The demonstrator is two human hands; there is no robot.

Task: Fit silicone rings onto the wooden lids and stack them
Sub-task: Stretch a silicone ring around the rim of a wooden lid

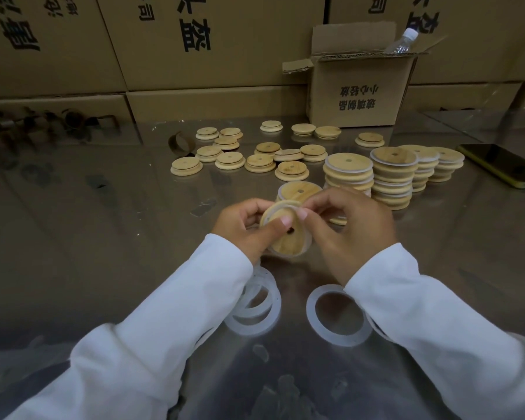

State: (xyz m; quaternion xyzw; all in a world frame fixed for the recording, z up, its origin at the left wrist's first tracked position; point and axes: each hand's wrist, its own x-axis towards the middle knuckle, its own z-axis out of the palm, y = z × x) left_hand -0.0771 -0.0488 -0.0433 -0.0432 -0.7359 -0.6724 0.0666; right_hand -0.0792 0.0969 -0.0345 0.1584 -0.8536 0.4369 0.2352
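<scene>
You work under dim, warm, even light. The glossy surface (103,253) mirrors the cartons (225,62) and shows pale glare near the bottom edge. Your left hand (240,227) and right hand (353,234) look sharp; the far-left background smears into blur, and lines bend toward the edges.

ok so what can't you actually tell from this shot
Head view only:
Round wooden lid in left hand and right hand: fingers cover its rim, so whether its silicone ring is fully seated is unclear.
Short lid stack behind the right hand: height hidden.
White silicone rings partly under the left sleeve: count hidden.
Clear plastic bottle: open cardboard box hides its body.
Dark phone: cut by the right edge.
</scene>
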